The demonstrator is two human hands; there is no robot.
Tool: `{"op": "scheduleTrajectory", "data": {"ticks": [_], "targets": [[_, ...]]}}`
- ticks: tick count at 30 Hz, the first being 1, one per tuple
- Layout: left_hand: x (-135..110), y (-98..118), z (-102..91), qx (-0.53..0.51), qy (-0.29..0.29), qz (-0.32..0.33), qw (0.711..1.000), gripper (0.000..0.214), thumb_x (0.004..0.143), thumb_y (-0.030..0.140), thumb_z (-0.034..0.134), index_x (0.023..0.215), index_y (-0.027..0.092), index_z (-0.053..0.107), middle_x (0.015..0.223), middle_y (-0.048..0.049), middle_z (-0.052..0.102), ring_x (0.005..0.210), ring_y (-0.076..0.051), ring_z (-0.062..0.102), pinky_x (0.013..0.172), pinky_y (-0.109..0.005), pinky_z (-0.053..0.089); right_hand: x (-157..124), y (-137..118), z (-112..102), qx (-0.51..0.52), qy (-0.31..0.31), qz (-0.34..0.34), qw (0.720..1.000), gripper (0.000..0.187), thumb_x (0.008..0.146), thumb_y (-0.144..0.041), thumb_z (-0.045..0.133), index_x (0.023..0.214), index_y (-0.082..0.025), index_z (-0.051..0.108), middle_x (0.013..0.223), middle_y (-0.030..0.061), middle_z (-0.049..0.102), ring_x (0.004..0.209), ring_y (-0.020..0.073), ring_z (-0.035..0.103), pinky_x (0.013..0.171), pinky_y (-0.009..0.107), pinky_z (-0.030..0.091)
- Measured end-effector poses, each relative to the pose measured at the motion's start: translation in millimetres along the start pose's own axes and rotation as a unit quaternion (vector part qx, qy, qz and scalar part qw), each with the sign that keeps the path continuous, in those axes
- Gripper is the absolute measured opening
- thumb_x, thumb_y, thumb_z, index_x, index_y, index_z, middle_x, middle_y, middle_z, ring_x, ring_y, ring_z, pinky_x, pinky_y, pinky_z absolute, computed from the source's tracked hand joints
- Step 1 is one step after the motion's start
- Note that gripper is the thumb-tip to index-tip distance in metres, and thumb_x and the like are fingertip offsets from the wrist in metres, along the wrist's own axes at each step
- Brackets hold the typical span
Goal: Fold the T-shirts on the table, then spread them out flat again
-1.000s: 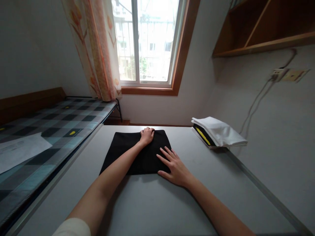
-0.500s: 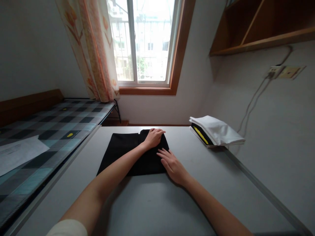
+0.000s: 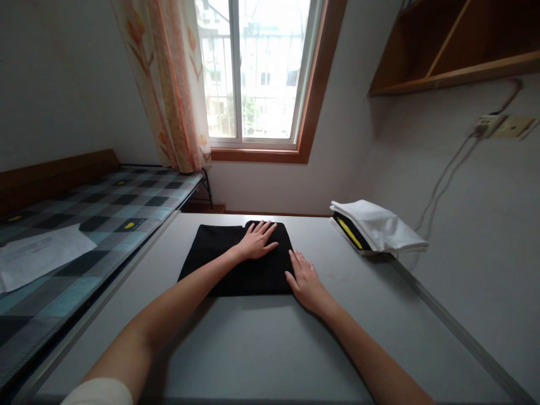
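Note:
A folded black cloth [image 3: 215,259] lies flat on the grey table [image 3: 270,343]. My left hand [image 3: 256,241] rests palm down on the cloth's far right part, fingers spread. My right hand [image 3: 306,278] lies flat at the cloth's near right edge, fingers stretched along that edge, half on the table. Neither hand holds anything.
A folded stack of white cloth over a black and yellow item [image 3: 377,230] sits at the table's far right, near the wall. A bed with a checked cover [image 3: 105,211] and a sheet of paper [image 3: 37,253] stands left. A window, a curtain and a wooden shelf are above.
My left hand has gone from curled at the cloth's far edge to lying flat on it. My right hand has slid rightwards from on top of the cloth to its right edge.

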State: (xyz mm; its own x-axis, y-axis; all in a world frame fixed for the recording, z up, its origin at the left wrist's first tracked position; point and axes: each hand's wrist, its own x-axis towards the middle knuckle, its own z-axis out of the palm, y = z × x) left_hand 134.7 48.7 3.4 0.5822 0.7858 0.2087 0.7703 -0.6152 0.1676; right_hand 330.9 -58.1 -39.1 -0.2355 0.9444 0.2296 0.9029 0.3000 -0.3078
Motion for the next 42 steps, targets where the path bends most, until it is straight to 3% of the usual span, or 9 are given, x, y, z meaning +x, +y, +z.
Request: {"op": "scheduleTrajectory", "data": {"ticks": [6, 10, 13, 17, 20, 23, 27, 31, 42], "targets": [[-59, 3, -2.4, 0.037, -0.01, -0.015, 0.999, 0.084, 0.087, 0.073, 0.03, 0.153, 0.022, 0.022, 0.159, -0.0134, 0.021, 0.146, -0.036, 0.015, 0.116, -0.057, 0.011, 0, 3, 9, -0.014, 0.005, 0.004, 1.0, 0.062, 0.095, -0.035, 0.029, 0.153, -0.012, 0.024, 0.154, 0.0178, 0.032, 0.143, 0.0301, 0.026, 0.113, 0.054, 0.025], [-64, 5, 2.0, 0.031, -0.014, -0.019, 0.999, 0.083, 0.088, 0.072, 0.031, 0.152, 0.02, 0.024, 0.157, -0.0158, 0.025, 0.144, -0.036, 0.022, 0.115, -0.057, 0.013, 0, 1, 4, 0.064, 0.038, 0.008, 0.997, 0.059, 0.095, -0.039, 0.033, 0.148, -0.015, 0.035, 0.148, 0.0158, 0.042, 0.14, 0.0313, 0.032, 0.111, 0.056, 0.026], [-63, 6, 2.2, -0.002, 0.01, -0.018, 1.0, 0.079, 0.088, 0.069, 0.037, 0.151, 0.023, 0.028, 0.156, -0.0145, 0.027, 0.144, -0.034, 0.024, 0.116, -0.055, 0.014, 8, 2, -6, 0.169, 0.076, 0.04, 0.982, 0.055, 0.093, -0.047, 0.038, 0.138, -0.017, 0.049, 0.133, 0.0156, 0.057, 0.127, 0.0298, 0.048, 0.106, 0.051, 0.036], [-65, -2, -6.4, -0.127, 0.082, -0.005, 0.989, 0.067, 0.093, 0.057, 0.04, 0.152, 0.026, 0.024, 0.158, -0.0093, 0.025, 0.144, -0.024, 0.026, 0.118, -0.044, 0.02, 32, 6, -22, 0.342, 0.048, 0.168, 0.923, 0.046, 0.089, -0.045, 0.049, 0.123, -0.014, 0.058, 0.099, 0.0117, 0.069, 0.089, 0.021, 0.066, 0.081, 0.034, 0.053], [-70, -20, -20.9, -0.225, 0.157, -0.024, 0.961, 0.061, 0.097, 0.047, 0.038, 0.151, 0.022, 0.025, 0.154, -0.0102, 0.034, 0.141, -0.02, 0.033, 0.115, -0.037, 0.029, 53, 5, -34, 0.452, -0.02, 0.27, 0.85, 0.033, 0.087, -0.042, 0.056, 0.102, -0.014, 0.063, 0.076, 0.0045, 0.065, 0.059, 0.0123, 0.059, 0.054, 0.022, 0.048], [-80, -46, -37.6, -0.237, 0.193, -0.052, 0.951, 0.054, 0.096, 0.044, 0.042, 0.144, 0.02, 0.038, 0.145, -0.0106, 0.047, 0.134, -0.021, 0.044, 0.113, -0.038, 0.033, 68, -3, -46, 0.507, -0.08, 0.302, 0.803, 0.025, 0.086, -0.039, 0.059, 0.087, -0.015, 0.062, 0.073, 0.0037, 0.064, 0.054, 0.0092, 0.055, 0.047, 0.018, 0.043], [-101, -81, -50.2, -0.215, 0.206, -0.109, 0.948, 0.043, 0.095, 0.043, 0.043, 0.129, 0.02, 0.054, 0.126, -0.0094, 0.062, 0.118, -0.022, 0.057, 0.106, -0.039, 0.041, 78, -12, -54, 0.471, -0.152, 0.277, 0.824, 0.024, 0.086, -0.039, 0.061, 0.089, -0.015, 0.063, 0.081, 0.0064, 0.069, 0.061, 0.0116, 0.059, 0.046, 0.018, 0.043], [-118, -91, -49.7, -0.2, 0.162, -0.105, 0.961, 0.041, 0.095, 0.044, 0.043, 0.124, 0.02, 0.058, 0.124, -0.0088, 0.063, 0.116, -0.022, 0.057, 0.104, -0.04, 0.043, 78, -7, -54, 0.424, -0.156, 0.28, 0.847, 0.023, 0.081, -0.033, 0.068, 0.095, -0.016, 0.063, 0.09, 0.0085, 0.072, 0.07, 0.0154, 0.064, 0.05, 0.021, 0.049], [-105, -19, -20.3, -0.115, 0.0, 0.105, 0.988, 0.053, 0.09, 0.046, 0.055, 0.14, 0.033, 0.046, 0.151, -0.004, 0.041, 0.142, -0.023, 0.031, 0.119, -0.045, 0.016, 35, 92, -98, 0.419, -0.093, 0.353, 0.831, 0.022, 0.071, -0.023, 0.078, 0.084, -0.014, 0.063, 0.084, 0.011, 0.073, 0.069, 0.0185, 0.068, 0.055, 0.024, 0.054]]}}
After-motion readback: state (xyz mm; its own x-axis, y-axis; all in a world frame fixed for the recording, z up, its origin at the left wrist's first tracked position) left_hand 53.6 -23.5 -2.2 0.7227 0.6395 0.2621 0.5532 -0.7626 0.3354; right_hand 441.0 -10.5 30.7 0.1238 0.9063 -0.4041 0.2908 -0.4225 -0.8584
